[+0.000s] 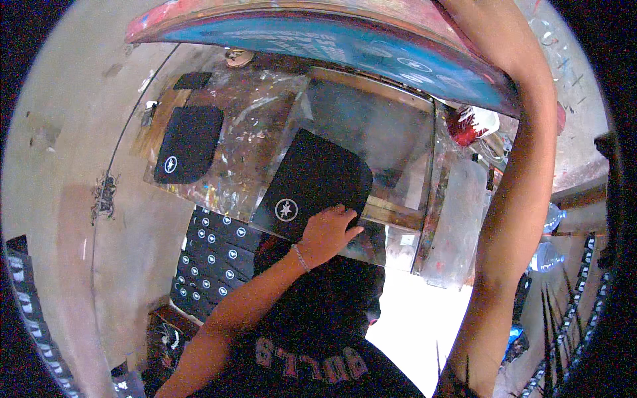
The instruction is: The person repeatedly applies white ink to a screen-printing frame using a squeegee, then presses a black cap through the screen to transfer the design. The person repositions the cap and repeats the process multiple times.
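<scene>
My left hand [328,232] is at the near right edge of a black, round-cornered panel [318,169]. Its fingers are curled over the panel and its thumb lies by the edge. A white ringed star emblem [286,209] marks the panel's near left corner. Beneath the panel lies a grey, smooth board [345,106], partly covered. My right arm rises along the right side toward a raised screen-printing frame [312,36] with a blue mesh. The right hand itself is beyond the top edge.
A second black panel [189,146] with the emblem lies left on the paint-stained table [255,113]. Several emblem-marked black pieces [212,255] are laid out below the table edge. A red-and-white paint-smeared container [474,125] and clear bottles [547,257] stand at the right.
</scene>
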`<state>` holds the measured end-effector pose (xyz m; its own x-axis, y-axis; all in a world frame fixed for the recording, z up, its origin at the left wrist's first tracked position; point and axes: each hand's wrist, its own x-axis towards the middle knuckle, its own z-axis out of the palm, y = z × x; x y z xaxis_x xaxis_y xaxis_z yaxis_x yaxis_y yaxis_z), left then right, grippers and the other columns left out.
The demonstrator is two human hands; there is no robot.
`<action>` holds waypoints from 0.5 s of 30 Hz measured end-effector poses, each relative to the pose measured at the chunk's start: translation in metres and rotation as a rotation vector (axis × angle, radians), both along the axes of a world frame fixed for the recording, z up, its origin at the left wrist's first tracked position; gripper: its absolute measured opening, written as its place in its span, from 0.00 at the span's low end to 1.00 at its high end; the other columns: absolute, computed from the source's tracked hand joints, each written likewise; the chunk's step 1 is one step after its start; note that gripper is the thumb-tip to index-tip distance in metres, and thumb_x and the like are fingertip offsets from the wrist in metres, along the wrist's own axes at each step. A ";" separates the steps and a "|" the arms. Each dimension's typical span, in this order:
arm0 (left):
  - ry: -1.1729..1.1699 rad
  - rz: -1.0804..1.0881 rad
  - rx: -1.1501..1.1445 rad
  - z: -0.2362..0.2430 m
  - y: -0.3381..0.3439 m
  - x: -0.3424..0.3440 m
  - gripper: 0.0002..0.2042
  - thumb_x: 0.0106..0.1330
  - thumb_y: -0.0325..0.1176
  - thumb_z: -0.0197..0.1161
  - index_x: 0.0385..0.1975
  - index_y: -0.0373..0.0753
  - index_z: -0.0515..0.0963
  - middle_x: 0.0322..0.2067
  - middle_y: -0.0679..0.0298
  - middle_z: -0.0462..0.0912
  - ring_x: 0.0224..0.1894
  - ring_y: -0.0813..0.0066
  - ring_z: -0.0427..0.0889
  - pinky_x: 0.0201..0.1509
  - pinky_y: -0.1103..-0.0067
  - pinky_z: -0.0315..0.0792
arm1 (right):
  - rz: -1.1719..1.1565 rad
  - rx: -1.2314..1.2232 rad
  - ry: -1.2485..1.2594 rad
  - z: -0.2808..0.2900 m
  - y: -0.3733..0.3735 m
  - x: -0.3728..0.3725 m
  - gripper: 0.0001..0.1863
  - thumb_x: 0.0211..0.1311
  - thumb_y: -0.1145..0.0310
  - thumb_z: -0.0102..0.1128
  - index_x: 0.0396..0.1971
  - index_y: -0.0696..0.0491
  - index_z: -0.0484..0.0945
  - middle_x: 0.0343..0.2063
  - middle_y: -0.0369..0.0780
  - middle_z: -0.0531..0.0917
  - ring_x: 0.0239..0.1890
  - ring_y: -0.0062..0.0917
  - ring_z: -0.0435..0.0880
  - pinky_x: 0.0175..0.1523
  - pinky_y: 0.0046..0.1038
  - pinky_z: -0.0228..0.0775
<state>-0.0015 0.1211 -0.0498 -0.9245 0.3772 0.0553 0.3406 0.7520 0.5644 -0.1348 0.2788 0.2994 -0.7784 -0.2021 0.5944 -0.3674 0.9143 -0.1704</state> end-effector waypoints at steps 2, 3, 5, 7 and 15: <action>0.032 -0.036 -0.010 -0.007 -0.009 0.000 0.20 0.62 0.48 0.70 0.46 0.41 0.83 0.41 0.54 0.85 0.46 0.53 0.85 0.48 0.62 0.81 | 0.014 -0.002 -0.015 -0.001 0.001 0.000 0.32 0.67 0.48 0.58 0.16 0.63 0.77 0.10 0.46 0.71 0.15 0.31 0.69 0.28 0.39 0.65; 0.036 -0.043 -0.050 -0.009 -0.013 0.000 0.19 0.62 0.47 0.71 0.47 0.42 0.84 0.41 0.53 0.84 0.47 0.53 0.85 0.50 0.62 0.81 | 0.002 0.001 -0.004 -0.001 0.001 -0.001 0.32 0.67 0.48 0.58 0.16 0.64 0.77 0.09 0.46 0.70 0.15 0.30 0.69 0.28 0.39 0.65; 0.043 -0.068 -0.022 -0.010 -0.018 -0.002 0.20 0.64 0.50 0.69 0.49 0.44 0.84 0.46 0.51 0.84 0.51 0.50 0.83 0.53 0.61 0.79 | -0.003 0.002 -0.021 0.001 -0.003 -0.002 0.31 0.68 0.49 0.58 0.16 0.64 0.77 0.09 0.46 0.70 0.15 0.30 0.68 0.28 0.39 0.65; 0.110 -0.006 0.045 -0.006 -0.027 -0.007 0.19 0.65 0.49 0.69 0.49 0.44 0.84 0.48 0.50 0.83 0.52 0.48 0.82 0.55 0.60 0.78 | -0.006 -0.001 -0.045 0.004 -0.009 0.000 0.31 0.68 0.49 0.58 0.18 0.64 0.78 0.10 0.46 0.70 0.15 0.29 0.68 0.27 0.39 0.64; 0.085 0.545 -0.001 0.003 -0.125 -0.044 0.17 0.68 0.40 0.65 0.46 0.32 0.81 0.43 0.42 0.84 0.50 0.39 0.81 0.54 0.55 0.75 | -0.061 0.038 -0.175 0.008 0.002 -0.028 0.27 0.70 0.49 0.57 0.30 0.64 0.81 0.17 0.49 0.75 0.22 0.31 0.73 0.35 0.37 0.66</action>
<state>-0.0455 -0.0042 -0.0468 -0.9781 -0.1552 0.1387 -0.0539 0.8325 0.5514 -0.1632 0.2811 0.3070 -0.8809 -0.1713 0.4413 -0.2789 0.9410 -0.1914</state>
